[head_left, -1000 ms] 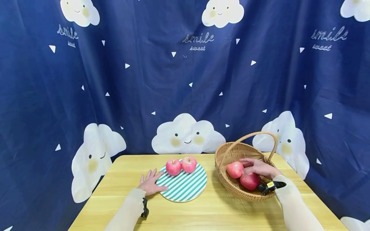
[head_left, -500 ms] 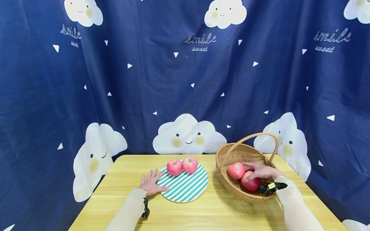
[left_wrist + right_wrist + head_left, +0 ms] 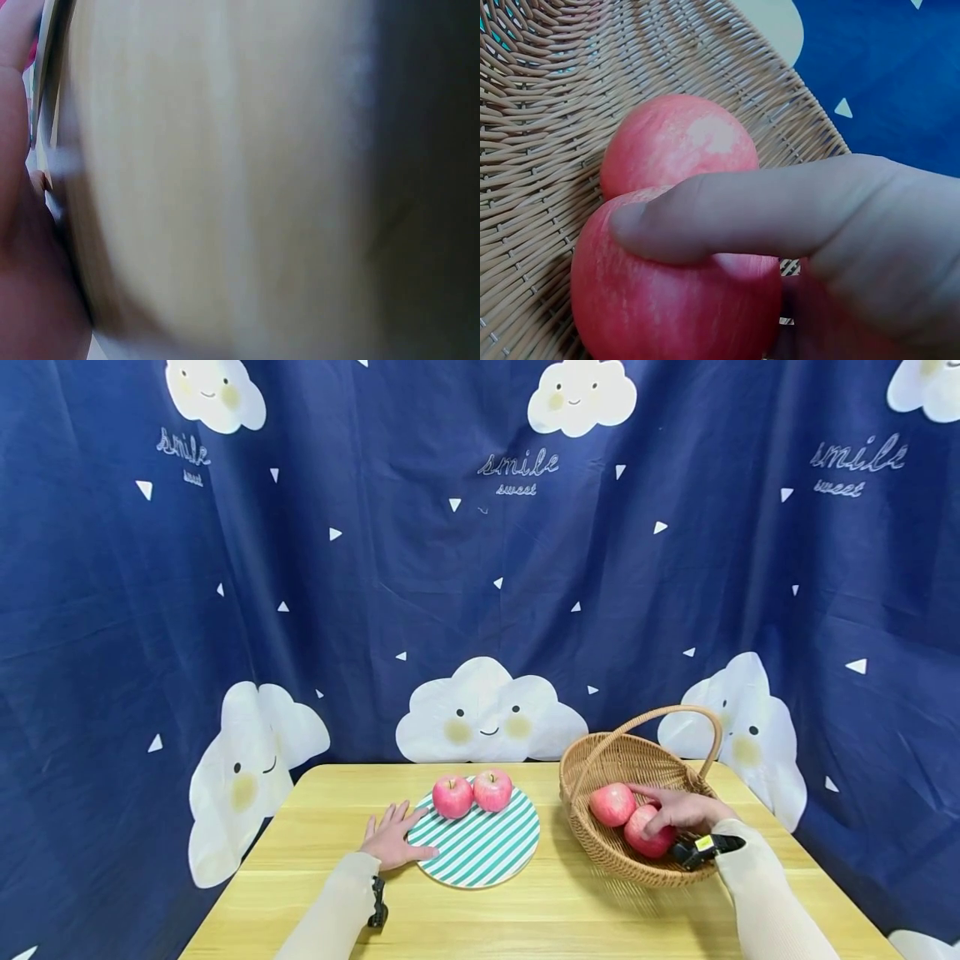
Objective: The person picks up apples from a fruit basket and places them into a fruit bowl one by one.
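My left hand (image 3: pixel 393 841) lies with spread fingers at the left rim of a round green-and-white striped board (image 3: pixel 483 852), thumb and a fingertip touching it. Two red apples, a left one (image 3: pixel 453 797) and a right one (image 3: pixel 492 790), sit side by side at its far edge. At the right, my right hand (image 3: pixel 682 810) reaches into a wicker basket (image 3: pixel 637 760) and grips the nearer apple (image 3: pixel 667 307). Its thumb lies across the top of that apple in the right wrist view; the other fingers are mostly hidden. Another apple (image 3: pixel 679 142) rests against it inside the basket.
The basket's arched handle (image 3: pixel 645 717) rises above the right hand. A light wooden table (image 3: pixel 480 922) carries everything. Behind its far edge hangs a dark blue curtain (image 3: pixel 420 568) with clouds. The left wrist view is mostly blurred wood.
My right hand has shifted from between the two basket apples onto the nearer one, its thumb now over it. The left hand and the board stay put; the head view shifted slightly.
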Demonstrator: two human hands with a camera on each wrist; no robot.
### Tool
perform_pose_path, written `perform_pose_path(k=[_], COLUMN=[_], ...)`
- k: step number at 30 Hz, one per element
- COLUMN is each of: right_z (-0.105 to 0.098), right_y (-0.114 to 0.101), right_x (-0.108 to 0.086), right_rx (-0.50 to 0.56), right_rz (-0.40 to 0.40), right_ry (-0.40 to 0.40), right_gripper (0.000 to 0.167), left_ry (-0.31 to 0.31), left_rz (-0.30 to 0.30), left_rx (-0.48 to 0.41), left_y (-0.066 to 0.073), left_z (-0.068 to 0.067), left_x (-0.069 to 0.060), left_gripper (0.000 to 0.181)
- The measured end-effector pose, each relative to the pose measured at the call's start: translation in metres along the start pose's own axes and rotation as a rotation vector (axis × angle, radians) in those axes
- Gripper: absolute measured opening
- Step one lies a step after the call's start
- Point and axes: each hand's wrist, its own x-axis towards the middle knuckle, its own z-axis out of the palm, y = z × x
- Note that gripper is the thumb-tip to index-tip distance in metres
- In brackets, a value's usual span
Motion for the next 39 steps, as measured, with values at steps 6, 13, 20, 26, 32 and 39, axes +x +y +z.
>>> perform_pose_path(k=[6, 13, 20, 26, 32, 39], right_z=[0.0002, 0.0005, -0.0007, -0.0013, -0.0022, -0.0026], right_y=[0.0012, 0.0025, 0.0017, 0.0019, 0.0028, 0.0014], right_x=[-0.0001, 0.0004, -0.0005, -0.0004, 0.0001, -0.0027], right_rx=[-0.043, -0.044, -0.073, -0.111, -0.155, -0.181], right_rz=[0.001, -0.014, -0.056, -0.078, -0.071, -0.096], right_ry=[0.048, 0.067, 0.065, 0.082, 0.108, 0.173], right_gripper=[0.099, 0.094, 0.084, 0.077, 0.069, 0.065], left_ry=[0.000, -0.001, 0.000, -0.002, -0.001, 0.001], left_rz=[-0.005, -0.011, -0.011, -0.015, -0.015, -0.006], left_rx=[0.002, 0.016, 0.013, 0.012, 0.011, 0.007], left_y=[-0.0006, -0.0035, -0.0047, -0.0020, -0.0028, -0.0040], left_z=[0.0003, 0.0028, 0.0036, 0.0021, 0.0026, 0.0027], left_x=[0.0009, 0.0030, 0.0028, 0.0012, 0.0019, 0.0025], left_gripper=[0.100, 0.101, 0.101, 0.101, 0.101, 0.103])
